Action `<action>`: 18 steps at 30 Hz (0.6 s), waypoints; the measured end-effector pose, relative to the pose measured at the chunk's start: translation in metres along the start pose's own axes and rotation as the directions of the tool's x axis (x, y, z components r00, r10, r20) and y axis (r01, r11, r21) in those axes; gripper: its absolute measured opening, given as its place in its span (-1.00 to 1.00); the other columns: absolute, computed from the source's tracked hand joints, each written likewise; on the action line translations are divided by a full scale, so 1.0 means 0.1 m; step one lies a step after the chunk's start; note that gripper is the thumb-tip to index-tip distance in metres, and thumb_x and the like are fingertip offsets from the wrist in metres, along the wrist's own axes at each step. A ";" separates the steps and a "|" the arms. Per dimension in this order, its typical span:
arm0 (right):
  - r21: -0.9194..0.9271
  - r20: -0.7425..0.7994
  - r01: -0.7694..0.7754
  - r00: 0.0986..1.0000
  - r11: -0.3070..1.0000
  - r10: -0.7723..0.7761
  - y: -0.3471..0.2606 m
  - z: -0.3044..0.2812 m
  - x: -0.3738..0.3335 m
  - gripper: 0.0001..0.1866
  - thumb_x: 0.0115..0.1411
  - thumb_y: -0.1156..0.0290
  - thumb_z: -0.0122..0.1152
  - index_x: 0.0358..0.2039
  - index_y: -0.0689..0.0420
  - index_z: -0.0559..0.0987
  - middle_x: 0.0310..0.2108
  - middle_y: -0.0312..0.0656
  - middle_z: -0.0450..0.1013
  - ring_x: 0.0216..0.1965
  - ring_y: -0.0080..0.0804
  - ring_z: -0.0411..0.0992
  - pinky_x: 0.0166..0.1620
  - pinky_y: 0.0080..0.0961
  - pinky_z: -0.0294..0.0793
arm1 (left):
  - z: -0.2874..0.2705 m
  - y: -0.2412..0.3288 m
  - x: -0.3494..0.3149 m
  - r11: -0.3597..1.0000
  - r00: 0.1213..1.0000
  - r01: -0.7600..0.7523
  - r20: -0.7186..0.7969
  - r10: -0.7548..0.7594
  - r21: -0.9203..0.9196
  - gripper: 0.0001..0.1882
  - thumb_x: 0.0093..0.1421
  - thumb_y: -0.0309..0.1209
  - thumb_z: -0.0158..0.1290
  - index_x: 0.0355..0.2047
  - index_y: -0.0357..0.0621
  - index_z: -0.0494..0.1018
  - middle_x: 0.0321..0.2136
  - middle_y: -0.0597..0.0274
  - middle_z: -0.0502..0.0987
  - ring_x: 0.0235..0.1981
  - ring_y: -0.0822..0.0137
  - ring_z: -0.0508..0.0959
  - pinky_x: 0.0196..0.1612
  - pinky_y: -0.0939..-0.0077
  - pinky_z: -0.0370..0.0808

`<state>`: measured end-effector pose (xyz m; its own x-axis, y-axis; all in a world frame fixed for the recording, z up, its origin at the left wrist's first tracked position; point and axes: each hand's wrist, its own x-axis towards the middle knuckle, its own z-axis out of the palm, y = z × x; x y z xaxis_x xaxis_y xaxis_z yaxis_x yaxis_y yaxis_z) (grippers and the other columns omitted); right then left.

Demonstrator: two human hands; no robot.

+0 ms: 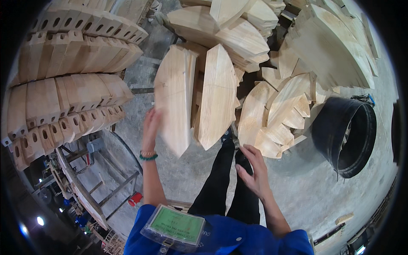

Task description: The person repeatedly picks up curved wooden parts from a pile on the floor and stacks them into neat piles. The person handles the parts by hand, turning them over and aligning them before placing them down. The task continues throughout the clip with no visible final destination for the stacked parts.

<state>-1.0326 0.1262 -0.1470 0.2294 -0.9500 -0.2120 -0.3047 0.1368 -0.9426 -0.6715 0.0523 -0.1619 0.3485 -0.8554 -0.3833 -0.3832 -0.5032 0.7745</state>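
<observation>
My left hand (151, 124) is at the lower left edge of a pale wooden panel (173, 95) with curved sides and a pointed near end. Its fingers look stretched out and slightly blurred, and I cannot tell whether they touch the wood. The panel's near end is smeared by motion. To its right stands a similar wooden panel (216, 97), with more boards behind the two. My right hand (253, 171) is open and empty above my right leg, close to a heap of curved wooden pieces (278, 112). A green beaded bracelet (148, 157) circles my left wrist.
Rows of slotted wooden blocks (68, 97) are stacked at left, above a wooden frame (83, 195). Further shaped boards (221, 32) are piled at the far side, and a tall stack (331, 46) stands far right. A black bin (344, 136) is on the concrete floor (314, 187).
</observation>
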 end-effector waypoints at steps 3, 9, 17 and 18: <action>0.081 -0.057 -0.083 0.995 0.993 0.087 0.30 0.13 0.12 -0.47 0.07 0.39 0.31 0.09 0.16 0.45 0.04 0.03 0.34 0.06 -0.09 0.35 0.10 -0.34 0.34 | 0.14 -0.21 0.22 0.999 0.995 0.036 0.093 -0.033 -0.035 -0.46 0.30 -0.13 0.00 0.13 -0.29 0.31 0.01 0.18 0.43 -0.01 0.39 0.42 0.06 0.51 0.34; -0.349 -0.694 -0.440 0.714 0.827 0.087 1.68 -0.33 0.57 -0.16 0.01 0.26 0.38 0.24 0.25 0.18 0.08 0.19 0.25 0.12 0.10 0.24 0.14 -0.20 0.28 | 0.26 -0.20 0.22 0.996 0.995 -0.067 0.072 0.071 -0.054 -0.38 0.30 -0.15 0.00 0.24 -0.26 0.17 0.15 0.05 0.31 0.15 0.24 0.31 0.15 0.36 0.29; -0.064 -0.653 -0.764 0.519 0.643 0.551 1.93 -0.44 1.45 0.12 -0.12 0.20 0.46 0.31 0.30 -0.04 0.17 0.29 0.14 0.18 0.13 0.21 0.15 -0.08 0.27 | 0.73 0.26 0.00 0.895 0.931 -0.255 -0.157 0.330 0.366 -0.19 0.26 -0.09 0.05 0.33 -0.29 -0.03 0.33 -0.10 0.02 0.35 0.08 0.03 0.33 0.22 0.01; -0.041 -0.670 -0.684 0.559 0.729 0.487 1.94 -0.43 1.38 0.12 -0.12 0.19 0.45 0.32 0.26 -0.04 0.17 0.26 0.17 0.18 0.07 0.22 0.15 -0.10 0.28 | 0.74 0.23 0.02 0.889 0.928 -0.266 -0.149 0.340 0.373 -0.17 0.25 -0.07 0.05 0.33 -0.29 -0.03 0.33 -0.10 0.01 0.35 0.07 0.03 0.34 0.21 0.00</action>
<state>-1.0999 0.0094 -0.3478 -0.6399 -0.6530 -0.4051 -0.4165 0.7378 -0.5313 -0.7433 0.0298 -0.1818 0.3208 -0.9470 -0.0169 -0.7524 -0.2656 0.6027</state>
